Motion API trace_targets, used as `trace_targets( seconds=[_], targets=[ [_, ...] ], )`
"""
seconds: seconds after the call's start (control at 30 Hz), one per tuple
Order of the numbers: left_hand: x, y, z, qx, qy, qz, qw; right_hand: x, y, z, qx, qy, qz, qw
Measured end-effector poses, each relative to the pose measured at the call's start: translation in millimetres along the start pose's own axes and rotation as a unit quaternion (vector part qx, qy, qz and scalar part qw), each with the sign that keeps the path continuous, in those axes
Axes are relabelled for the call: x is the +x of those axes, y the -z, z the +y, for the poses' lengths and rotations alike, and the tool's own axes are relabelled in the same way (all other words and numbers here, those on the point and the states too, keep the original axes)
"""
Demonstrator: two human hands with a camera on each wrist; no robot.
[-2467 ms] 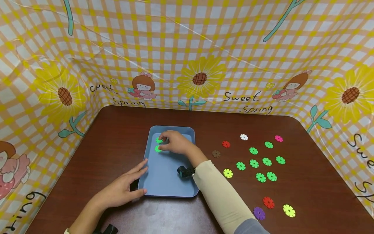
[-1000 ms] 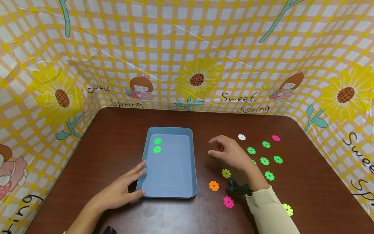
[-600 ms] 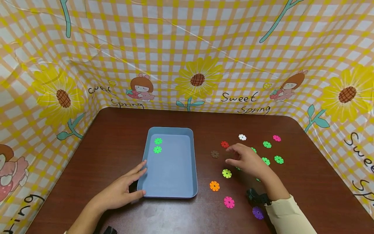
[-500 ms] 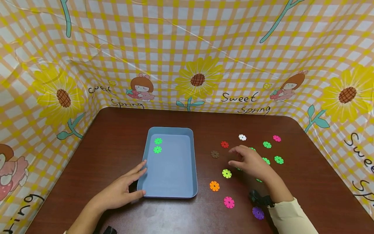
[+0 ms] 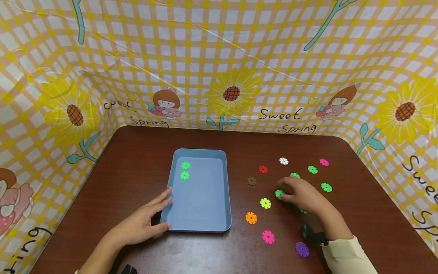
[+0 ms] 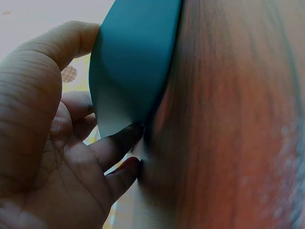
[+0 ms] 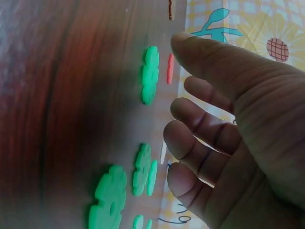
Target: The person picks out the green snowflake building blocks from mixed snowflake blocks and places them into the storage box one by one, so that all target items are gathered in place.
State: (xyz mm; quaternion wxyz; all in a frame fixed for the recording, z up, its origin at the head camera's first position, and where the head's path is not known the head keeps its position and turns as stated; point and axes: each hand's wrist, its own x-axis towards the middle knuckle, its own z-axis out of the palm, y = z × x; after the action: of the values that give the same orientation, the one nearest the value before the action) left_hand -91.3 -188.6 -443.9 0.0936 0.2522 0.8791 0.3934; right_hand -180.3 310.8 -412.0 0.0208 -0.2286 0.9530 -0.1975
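My left hand rests against the left side of the blue tray, fingers spread. In the left wrist view its fingers and thumb touch the tray wall without wrapping it. Two green notched discs lie in the tray's far left corner, one nearer than the other. Over the loose discs on the right hovers my right hand, thumb and fingertips apart beside a green disc. The right wrist view shows nothing in its grasp, with a green disc just off the thumb. Some green discs are partly hidden beneath that hand.
Around the right hand lie a brown disc, a red disc, a white disc, a yellow disc, an orange disc, a pink disc and a purple disc. A patterned cloth encloses the brown table.
My right hand has left the two green discs in the tray and travelled right to the loose discs, lowering toward a green one. The left hand stays at the tray.
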Motion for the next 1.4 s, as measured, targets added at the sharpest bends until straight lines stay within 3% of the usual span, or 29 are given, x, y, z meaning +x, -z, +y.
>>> trace_targets(
  seconds=[0.33,0.57,1.4],
  targets=[
    [-0.3,1.5,0.8,-0.002,0.002,-0.002,1.0,-0.5,-5.1,6.5,0.014,0.015,-0.015,0.9997],
    [0.0,0.5,1.2,0.0,0.002,-0.004,1.0,-2.9,-8.6,6.5,0.013,0.0,-0.031,0.9994],
    [0.0,0.7,2.4,-0.002,0.004,-0.001,1.0,1.9,-6.9,3.0,0.018,0.014,-0.025,0.9994]
  ],
)
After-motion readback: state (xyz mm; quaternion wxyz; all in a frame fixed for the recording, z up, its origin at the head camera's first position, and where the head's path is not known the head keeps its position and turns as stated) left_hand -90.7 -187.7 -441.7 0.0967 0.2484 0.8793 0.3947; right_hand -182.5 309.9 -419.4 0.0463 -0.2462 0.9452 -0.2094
